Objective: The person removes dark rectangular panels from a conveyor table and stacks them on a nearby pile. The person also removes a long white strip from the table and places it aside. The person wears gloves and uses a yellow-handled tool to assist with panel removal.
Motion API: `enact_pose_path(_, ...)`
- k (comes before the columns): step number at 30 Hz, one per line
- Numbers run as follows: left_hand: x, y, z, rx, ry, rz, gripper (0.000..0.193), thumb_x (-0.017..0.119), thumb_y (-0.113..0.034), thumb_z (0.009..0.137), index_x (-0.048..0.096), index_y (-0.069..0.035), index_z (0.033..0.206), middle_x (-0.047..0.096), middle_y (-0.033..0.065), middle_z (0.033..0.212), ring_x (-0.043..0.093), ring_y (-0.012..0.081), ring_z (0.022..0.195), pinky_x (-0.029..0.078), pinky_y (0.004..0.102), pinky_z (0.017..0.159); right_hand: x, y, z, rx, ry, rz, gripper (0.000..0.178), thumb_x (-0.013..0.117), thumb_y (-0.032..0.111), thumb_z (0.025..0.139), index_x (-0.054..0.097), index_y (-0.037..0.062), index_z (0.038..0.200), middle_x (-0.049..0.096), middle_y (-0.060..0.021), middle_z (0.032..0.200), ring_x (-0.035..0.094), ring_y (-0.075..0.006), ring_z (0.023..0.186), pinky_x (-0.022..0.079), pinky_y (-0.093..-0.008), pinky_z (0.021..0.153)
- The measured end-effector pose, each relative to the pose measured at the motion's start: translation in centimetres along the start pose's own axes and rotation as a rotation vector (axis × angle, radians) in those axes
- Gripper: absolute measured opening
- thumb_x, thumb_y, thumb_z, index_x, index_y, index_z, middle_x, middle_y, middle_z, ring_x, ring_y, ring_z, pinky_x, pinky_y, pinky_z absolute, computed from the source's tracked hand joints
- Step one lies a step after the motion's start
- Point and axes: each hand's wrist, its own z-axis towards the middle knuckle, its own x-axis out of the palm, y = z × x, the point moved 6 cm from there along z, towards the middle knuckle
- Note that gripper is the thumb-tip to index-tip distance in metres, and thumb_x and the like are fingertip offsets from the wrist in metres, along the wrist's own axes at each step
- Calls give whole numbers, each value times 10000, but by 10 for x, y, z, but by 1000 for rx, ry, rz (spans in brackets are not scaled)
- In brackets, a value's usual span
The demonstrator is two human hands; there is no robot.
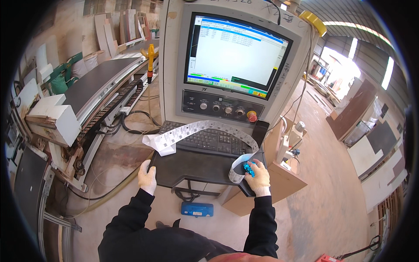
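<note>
I stand at a grey machine control console with a lit screen (233,54), a row of knobs and a red button (252,116), and a black keyboard (209,140). A long strip of printed white labels (196,129) lies draped across the keyboard and curls down at the right. My right hand (258,177), in a pale work glove, rests on a small blue object (249,168) on the black shelf (192,168), at the strip's curled end. My gloved left hand (147,177) rests against the shelf's front left corner.
A long woodworking machine with a dark conveyor (98,85) runs along the left, with hoses on the floor. A wooden cabinet (283,181) stands at the console's right. A blue box (197,209) lies on the floor below. Boards (375,144) are stacked at right.
</note>
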Motion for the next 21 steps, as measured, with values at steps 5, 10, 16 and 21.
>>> enact_pose_path(5,0,2,2,-15,6,-5,408,632,-52,952,560,69,1336,618,191,1330,558,276,1291,405,377,1130,2,2,0,-13,13,-28,446,778,221,742,739,187,1185,621,-115,1342,623,-356,1164,513,-476,967)
enact_pose_path(10,0,2,1,-27,-4,-57,405,633,-51,955,559,70,1334,616,194,1329,560,279,1288,407,378,1128,4,1,-1,-22,10,-12,446,781,220,739,739,192,1183,623,-117,1337,625,-357,1155,513,-481,960)
enact_pose_path(16,-2,-6,1,39,-35,19,347,620,-28,940,592,55,1276,651,136,1239,599,221,1170,448,339,1052,7,-2,-2,-29,2,-6,440,780,211,740,740,192,1178,623,-123,1335,624,-357,1157,508,-485,962)
enact_pose_path(21,-3,-9,2,58,-24,74,358,624,-49,942,595,56,1283,649,162,1257,593,252,1210,439,359,1075,8,1,0,-50,-10,-6,423,767,216,752,741,196,1174,626,-125,1332,624,-358,1159,510,-481,963)
